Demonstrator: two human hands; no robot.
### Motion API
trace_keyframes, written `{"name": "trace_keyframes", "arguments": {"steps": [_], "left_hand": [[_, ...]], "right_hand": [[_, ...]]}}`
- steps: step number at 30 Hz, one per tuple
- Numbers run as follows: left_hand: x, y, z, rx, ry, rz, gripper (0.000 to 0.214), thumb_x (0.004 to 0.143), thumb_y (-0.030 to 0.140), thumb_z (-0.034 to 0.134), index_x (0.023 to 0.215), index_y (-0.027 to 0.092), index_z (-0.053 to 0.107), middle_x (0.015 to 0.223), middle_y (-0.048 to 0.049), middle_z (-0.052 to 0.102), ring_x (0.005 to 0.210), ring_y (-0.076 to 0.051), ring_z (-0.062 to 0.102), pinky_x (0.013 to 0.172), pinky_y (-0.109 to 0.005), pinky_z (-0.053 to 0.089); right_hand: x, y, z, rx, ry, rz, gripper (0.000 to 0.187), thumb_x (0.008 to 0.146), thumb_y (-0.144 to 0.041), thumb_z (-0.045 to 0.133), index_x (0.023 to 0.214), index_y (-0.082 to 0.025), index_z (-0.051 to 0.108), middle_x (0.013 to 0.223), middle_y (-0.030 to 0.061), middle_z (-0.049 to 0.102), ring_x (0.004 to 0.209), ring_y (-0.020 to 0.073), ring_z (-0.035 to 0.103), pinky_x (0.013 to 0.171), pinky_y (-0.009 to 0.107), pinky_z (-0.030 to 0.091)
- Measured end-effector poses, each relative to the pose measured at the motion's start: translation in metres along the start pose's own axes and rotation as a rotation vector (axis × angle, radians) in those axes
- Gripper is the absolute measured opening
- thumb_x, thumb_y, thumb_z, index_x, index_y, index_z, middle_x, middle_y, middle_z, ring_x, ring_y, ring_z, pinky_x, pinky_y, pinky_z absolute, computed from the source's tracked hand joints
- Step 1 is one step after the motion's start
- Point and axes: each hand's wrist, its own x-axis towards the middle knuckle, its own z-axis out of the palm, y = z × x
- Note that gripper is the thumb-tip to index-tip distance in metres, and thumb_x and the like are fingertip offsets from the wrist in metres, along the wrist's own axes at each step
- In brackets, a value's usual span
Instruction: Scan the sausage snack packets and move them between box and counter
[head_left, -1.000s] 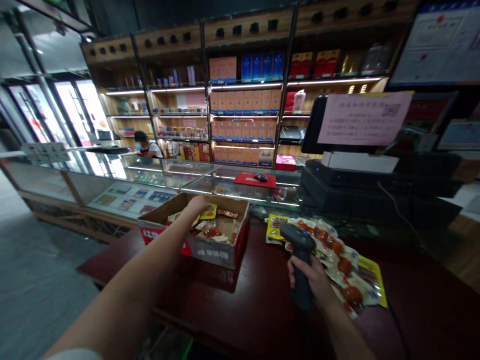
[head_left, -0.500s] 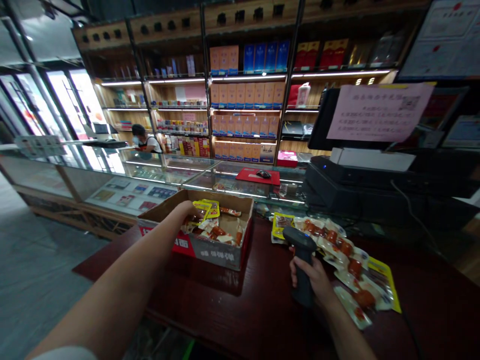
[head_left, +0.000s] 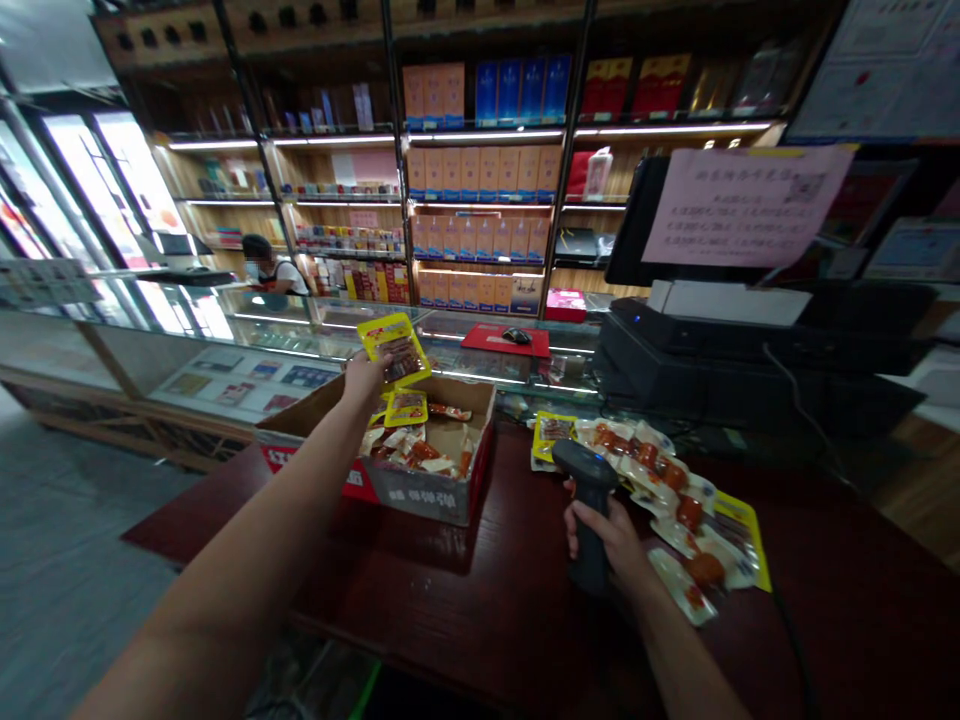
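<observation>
Pinched in my left hand (head_left: 365,378) is a yellow-edged snack packet (head_left: 394,349), held up above the back of an open cardboard box (head_left: 420,493). Inside the box lie another yellow packet (head_left: 406,407) and several clear-and-white packets of reddish-brown food (head_left: 424,453). My right hand (head_left: 611,535) is wrapped round the handle of a dark barcode scanner (head_left: 589,510), its head pointing up and to the left. Just right of the scanner, a row of sealed food packets (head_left: 666,478) overlaps on the dark red table (head_left: 450,620), with yellow packets at either end.
Beyond the box runs a glass display counter (head_left: 330,335) bearing a red mat (head_left: 506,341) and a mouse (head_left: 516,336). A dark monitor and printer (head_left: 667,355) stand at the right. A person (head_left: 274,272) is behind the counter, before shelves of boxed goods (head_left: 480,175).
My left hand has risen out of the box, bringing up a yellow snack packet. My right hand still grips the scanner. The whole view has shifted slightly.
</observation>
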Motion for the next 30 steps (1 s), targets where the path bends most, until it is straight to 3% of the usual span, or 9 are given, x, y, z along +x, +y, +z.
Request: {"name": "trace_keyframes", "arguments": {"steps": [3, 5, 9, 13, 15, 18, 22, 30], "left_hand": [[-0.042, 0.01, 0.03, -0.541, -0.212, -0.317, 0.024, 0.078, 0.012, 0.05, 0.101, 0.011, 0.055, 0.083, -0.0056, 0.066, 0.075, -0.017, 0.064, 0.076, -0.04, 0.052], [-0.077, 0.005, 0.052, -0.726, -0.272, -0.395, 0.021, 0.08, 0.012, 0.048, 0.099, 0.012, 0.056, 0.085, -0.0069, 0.066, 0.079, -0.019, 0.064, 0.078, -0.041, 0.052], [-0.145, -0.017, 0.092, -0.838, -0.314, -0.346, 0.021, 0.073, 0.02, 0.06, 0.094, 0.014, 0.058, 0.088, -0.0069, 0.068, 0.086, -0.021, 0.064, 0.082, -0.04, 0.05], [-0.184, -0.036, 0.123, -0.828, -0.326, -0.158, 0.026, 0.068, 0.03, 0.065, 0.09, 0.015, 0.06, 0.092, -0.0067, 0.068, 0.092, -0.021, 0.063, 0.083, -0.035, 0.048], [-0.19, -0.047, 0.135, -0.773, -0.334, -0.118, 0.03, 0.068, 0.035, 0.064, 0.091, 0.015, 0.061, 0.095, -0.0071, 0.068, 0.094, -0.021, 0.062, 0.082, -0.034, 0.048], [-0.188, -0.071, 0.149, -0.717, -0.354, -0.167, 0.038, 0.066, 0.041, 0.065, 0.092, 0.015, 0.061, 0.092, -0.0072, 0.068, 0.086, -0.019, 0.064, 0.079, -0.033, 0.048], [-0.181, -0.097, 0.155, -0.69, -0.398, -0.206, 0.045, 0.062, 0.046, 0.068, 0.093, 0.014, 0.06, 0.089, -0.0065, 0.069, 0.079, -0.018, 0.064, 0.075, -0.032, 0.049], [-0.18, -0.096, 0.156, -0.724, -0.383, -0.208, 0.039, 0.065, 0.04, 0.066, 0.093, 0.014, 0.06, 0.092, -0.0077, 0.068, 0.084, -0.02, 0.064, 0.078, -0.033, 0.049]], "right_hand": [[-0.001, -0.001, 0.001, 0.011, -0.045, 0.002, 0.041, 0.07, -0.035, 0.07, 0.102, -0.017, 0.053, 0.056, -0.0052, 0.057, 0.039, 0.0099, 0.051, 0.038, 0.022, 0.043], [-0.002, -0.002, 0.001, 0.028, -0.073, -0.017, 0.04, 0.07, -0.035, 0.069, 0.102, -0.017, 0.053, 0.057, -0.0048, 0.057, 0.039, 0.0099, 0.051, 0.039, 0.022, 0.043], [-0.008, -0.007, 0.0, 0.069, -0.109, -0.076, 0.037, 0.072, -0.037, 0.067, 0.101, -0.018, 0.054, 0.058, -0.0044, 0.056, 0.04, 0.0098, 0.05, 0.039, 0.022, 0.042], [-0.012, -0.008, -0.002, 0.052, -0.142, -0.097, 0.038, 0.072, -0.037, 0.066, 0.102, -0.018, 0.053, 0.059, -0.0039, 0.056, 0.041, 0.0105, 0.051, 0.04, 0.023, 0.043], [-0.011, -0.007, -0.004, 0.0, -0.146, -0.089, 0.039, 0.072, -0.038, 0.066, 0.101, -0.018, 0.053, 0.059, -0.0038, 0.057, 0.041, 0.0108, 0.052, 0.04, 0.024, 0.044], [-0.009, -0.004, -0.006, -0.106, -0.147, -0.05, 0.039, 0.071, -0.04, 0.067, 0.099, -0.017, 0.052, 0.057, -0.0041, 0.057, 0.04, 0.0117, 0.053, 0.04, 0.025, 0.045], [-0.007, -0.002, -0.004, -0.189, -0.115, 0.027, 0.042, 0.069, -0.042, 0.067, 0.098, -0.017, 0.05, 0.054, -0.0055, 0.057, 0.037, 0.0124, 0.054, 0.038, 0.024, 0.043], [-0.009, -0.003, 0.001, -0.251, -0.123, 0.07, 0.038, 0.069, -0.043, 0.065, 0.093, -0.018, 0.049, 0.052, -0.0065, 0.055, 0.036, 0.0126, 0.053, 0.038, 0.024, 0.043]]}}
